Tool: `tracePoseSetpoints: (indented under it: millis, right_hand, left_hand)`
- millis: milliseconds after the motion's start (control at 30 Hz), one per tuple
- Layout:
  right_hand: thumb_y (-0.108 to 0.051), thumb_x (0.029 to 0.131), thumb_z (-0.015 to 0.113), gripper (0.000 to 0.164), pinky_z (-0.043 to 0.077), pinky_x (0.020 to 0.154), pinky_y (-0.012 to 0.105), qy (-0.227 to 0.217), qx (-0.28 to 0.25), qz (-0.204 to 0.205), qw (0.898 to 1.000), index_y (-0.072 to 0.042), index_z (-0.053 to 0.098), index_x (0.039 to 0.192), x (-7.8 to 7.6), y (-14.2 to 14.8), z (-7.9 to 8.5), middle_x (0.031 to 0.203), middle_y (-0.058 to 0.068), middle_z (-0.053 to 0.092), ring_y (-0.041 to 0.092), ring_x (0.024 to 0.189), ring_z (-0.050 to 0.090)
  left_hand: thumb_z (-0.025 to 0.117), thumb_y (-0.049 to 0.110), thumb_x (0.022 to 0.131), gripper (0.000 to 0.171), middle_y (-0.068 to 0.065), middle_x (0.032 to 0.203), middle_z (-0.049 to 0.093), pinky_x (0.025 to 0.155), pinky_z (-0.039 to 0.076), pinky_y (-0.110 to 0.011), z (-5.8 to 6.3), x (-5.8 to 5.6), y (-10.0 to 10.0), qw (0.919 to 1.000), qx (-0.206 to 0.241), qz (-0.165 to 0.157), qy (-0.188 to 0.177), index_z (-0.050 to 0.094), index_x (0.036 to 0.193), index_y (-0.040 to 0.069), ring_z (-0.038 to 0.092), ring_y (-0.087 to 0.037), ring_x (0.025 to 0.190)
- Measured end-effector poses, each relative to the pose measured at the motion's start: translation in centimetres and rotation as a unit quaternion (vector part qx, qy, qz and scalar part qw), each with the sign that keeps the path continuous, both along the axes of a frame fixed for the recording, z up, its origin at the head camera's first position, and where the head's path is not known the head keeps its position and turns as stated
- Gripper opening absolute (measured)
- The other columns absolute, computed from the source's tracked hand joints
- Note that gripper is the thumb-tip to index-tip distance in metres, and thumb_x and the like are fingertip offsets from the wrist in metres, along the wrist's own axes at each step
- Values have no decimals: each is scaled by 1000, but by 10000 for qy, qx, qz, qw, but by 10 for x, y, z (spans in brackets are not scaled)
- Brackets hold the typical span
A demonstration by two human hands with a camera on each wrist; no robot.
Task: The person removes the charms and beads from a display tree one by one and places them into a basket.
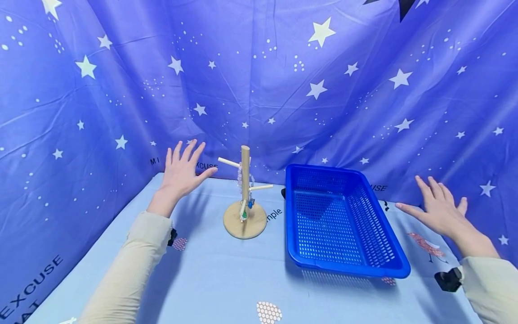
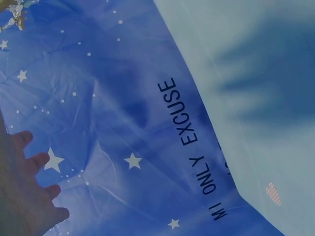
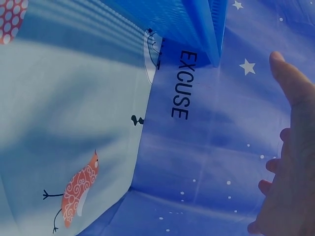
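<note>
A wooden peg stand [image 1: 245, 175] with a round base rises from the cloth-covered table. Beaded bracelets [image 1: 240, 179] hang on its pegs, with a blue charm [image 1: 250, 204] and a small green piece [image 1: 244, 216] lower down. Left of the stand, my left hand [image 1: 182, 173] hovers with fingers spread, holding nothing. To the right sits a blue perforated plastic basket [image 1: 348, 270], with no items visible in it. Beyond the basket's right side my right hand [image 1: 441, 210] is held in the air, fingers spread and touching nothing. Part of the beaded jewellery [image 2: 17, 14] shows in the left wrist view's corner.
A blue star-patterned curtain [image 1: 259, 81] closes off the back and both sides. The light-blue tablecloth [image 1: 226, 283] carries printed birds, dots and lettering. The basket's side [image 3: 192, 24] stands near the curtain in the right wrist view.
</note>
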State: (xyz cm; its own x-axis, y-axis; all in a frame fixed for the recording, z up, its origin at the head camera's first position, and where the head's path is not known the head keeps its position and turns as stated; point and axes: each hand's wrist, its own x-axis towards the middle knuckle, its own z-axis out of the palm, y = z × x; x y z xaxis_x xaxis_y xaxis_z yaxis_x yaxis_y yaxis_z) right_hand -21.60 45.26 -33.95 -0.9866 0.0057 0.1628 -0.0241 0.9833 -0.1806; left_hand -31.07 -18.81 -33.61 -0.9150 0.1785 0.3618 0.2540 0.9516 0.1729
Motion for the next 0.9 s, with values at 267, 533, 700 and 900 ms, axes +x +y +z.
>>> tracePoseSetpoints:
  millis: [267,533,700,900]
  right_hand:
    - [-60,92,57,103,2,100,88,109,47,90,9999,-7,0,159,-2,-3,-2,159,37,5,64,139,7]
    - [-55,93,60,98,12,103,84,278,99,343,9990,1,11,157,-5,-7,-2,154,41,15,66,135,18]
    - [-53,93,60,96,16,102,83,255,27,415,9988,3,13,156,-6,-8,-4,153,43,17,67,134,19]
    - [-52,94,61,95,19,99,84,142,-64,440,9989,5,15,155,-7,-10,-5,151,43,20,67,133,20]
  left_hand:
    - [36,80,90,91,-7,168,18,126,-1,-62,3,1,2,9998,37,-124,147,15,161,27,5,-38,156]
    - [42,72,93,84,-7,166,25,128,5,-57,7,3,6,9990,111,-286,329,20,160,26,16,-34,155]
    - [45,69,94,81,-8,164,30,128,9,-54,8,4,9,9981,116,-341,500,25,159,24,22,-35,153]
    - [50,64,95,76,-7,160,38,128,14,-50,9,6,13,9958,236,-449,764,33,156,22,30,-32,150]
